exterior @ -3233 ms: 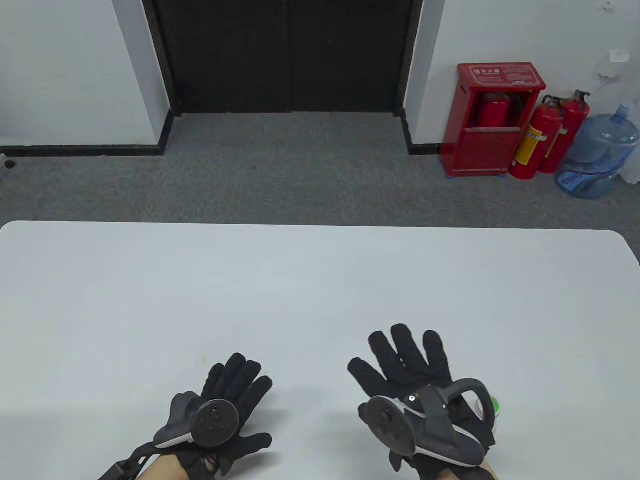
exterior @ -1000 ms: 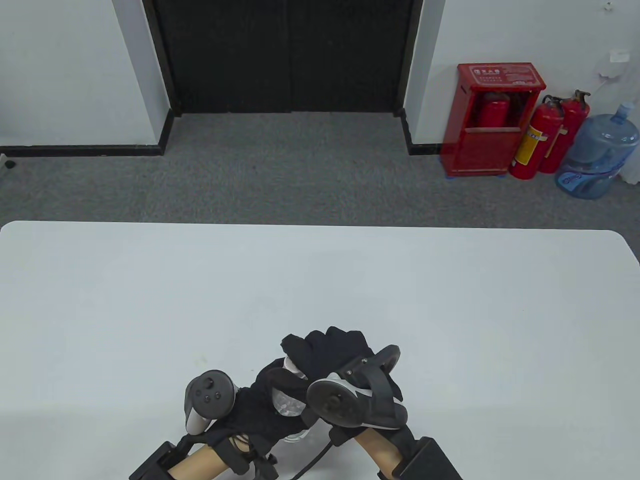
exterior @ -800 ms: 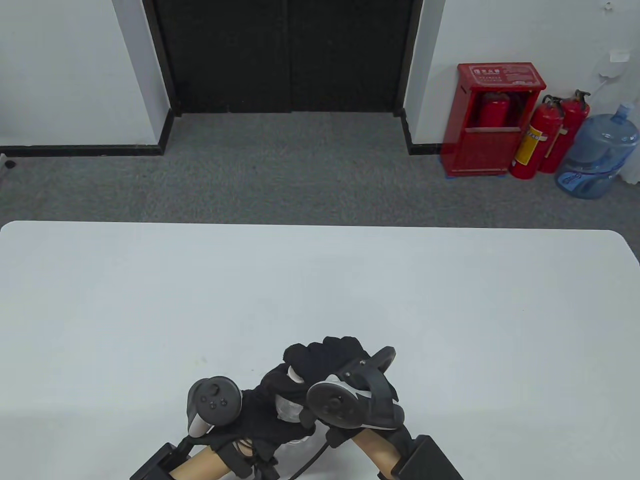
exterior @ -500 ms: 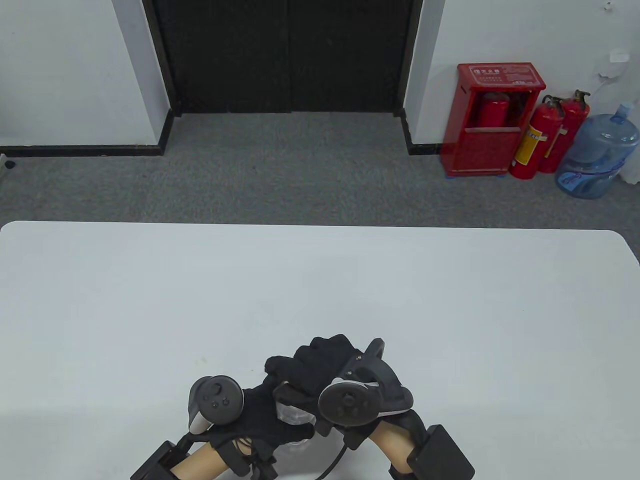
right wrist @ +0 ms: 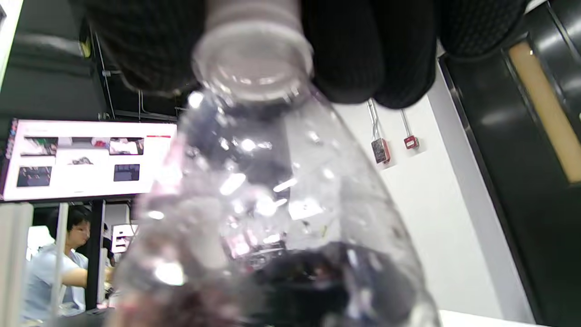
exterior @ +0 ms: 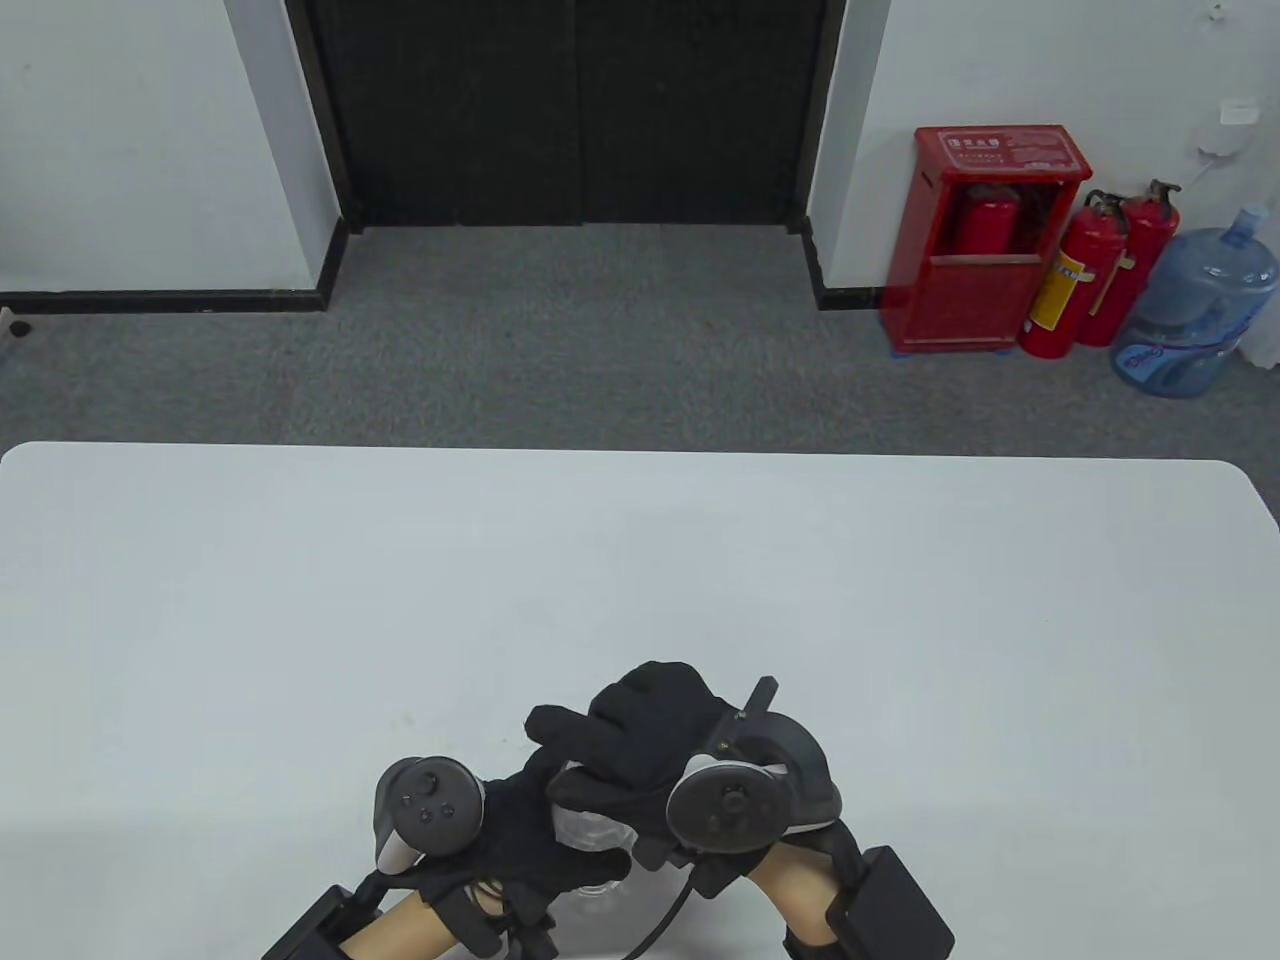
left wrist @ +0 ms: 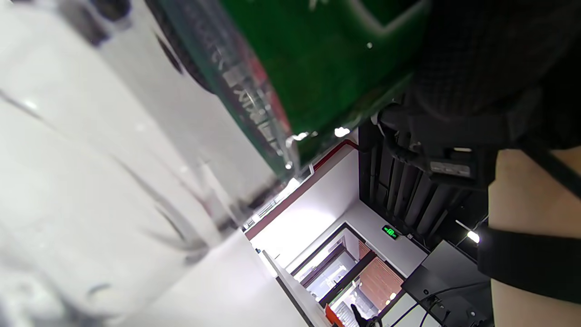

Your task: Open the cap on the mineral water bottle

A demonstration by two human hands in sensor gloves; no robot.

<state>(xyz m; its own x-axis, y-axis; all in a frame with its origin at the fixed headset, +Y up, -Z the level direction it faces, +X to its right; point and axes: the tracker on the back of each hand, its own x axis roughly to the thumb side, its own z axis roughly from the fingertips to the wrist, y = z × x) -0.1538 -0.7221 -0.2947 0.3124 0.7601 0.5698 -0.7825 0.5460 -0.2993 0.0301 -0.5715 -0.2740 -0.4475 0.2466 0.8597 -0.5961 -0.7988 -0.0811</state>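
Observation:
A clear plastic water bottle (exterior: 592, 836) with a green label (left wrist: 327, 63) is held above the near edge of the white table (exterior: 640, 580). My left hand (exterior: 520, 830) grips the bottle's body. My right hand (exterior: 630, 735) is closed over the top of the bottle, its fingers wrapped around the cap. In the right wrist view the bottle's neck (right wrist: 254, 59) and shoulder (right wrist: 281, 218) show below my gloved fingers (right wrist: 363, 50); the cap itself is hidden by them.
The white table stretches far ahead and to both sides. Beyond it lies grey carpet, a dark door, a red extinguisher cabinet (exterior: 985, 235), two red extinguishers (exterior: 1095, 270) and a blue water jug (exterior: 1195, 310).
Both hands came together from lying flat on the table and took up the bottle. Over the last second my right hand has rotated on the cap, its tracker swinging to the right.

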